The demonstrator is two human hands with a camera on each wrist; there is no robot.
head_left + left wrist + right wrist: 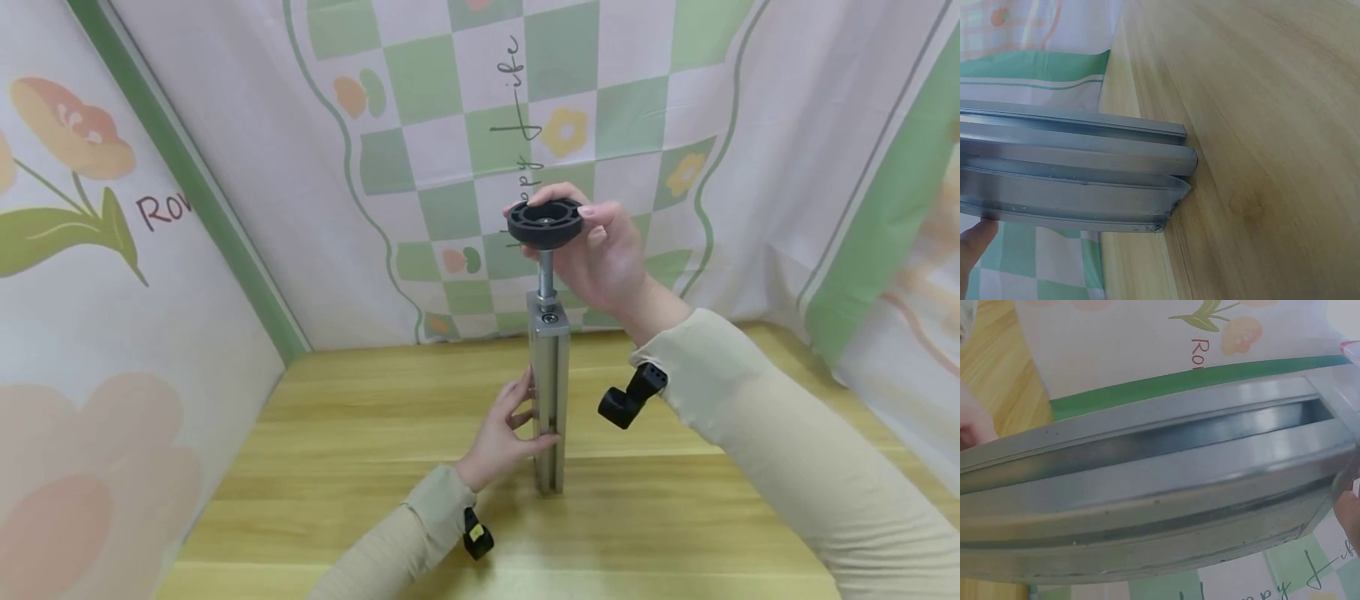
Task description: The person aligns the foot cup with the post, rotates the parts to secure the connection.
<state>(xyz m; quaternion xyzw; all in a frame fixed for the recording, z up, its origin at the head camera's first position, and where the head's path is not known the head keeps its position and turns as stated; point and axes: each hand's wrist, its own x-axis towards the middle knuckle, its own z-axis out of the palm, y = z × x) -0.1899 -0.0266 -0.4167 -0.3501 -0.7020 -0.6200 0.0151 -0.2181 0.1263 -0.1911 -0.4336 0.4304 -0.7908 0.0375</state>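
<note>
While our left hand (pixel 506 437) curls partway closed, thumb in front and fingers along the side, it grips a metal post (pixel 553 400) low down, coming in from eight o'clock. Our right hand (pixel 600 250), arm reaching in from four o'clock, pinches the rim of a black foot (pixel 542 233) between thumb and bent fingers.

The post is upright over the counter (pixel 337 467), near the middle of our head view; we cannot tell whether its lower end touches the wood. It is silvery and slim, with long grooves down its faces. At its twelve o'clock end sits a flat end plate (pixel 558 332) with a dark-socketed screw (pixel 551 318), then a nut (pixel 547 298) and a bright rod (pixel 546 271) rising to the round, ribbed foot.

Beyond, at twelve o'clock, we see a green-and-white checked curtain (pixel 465 125) with flowers and lettering.
</note>
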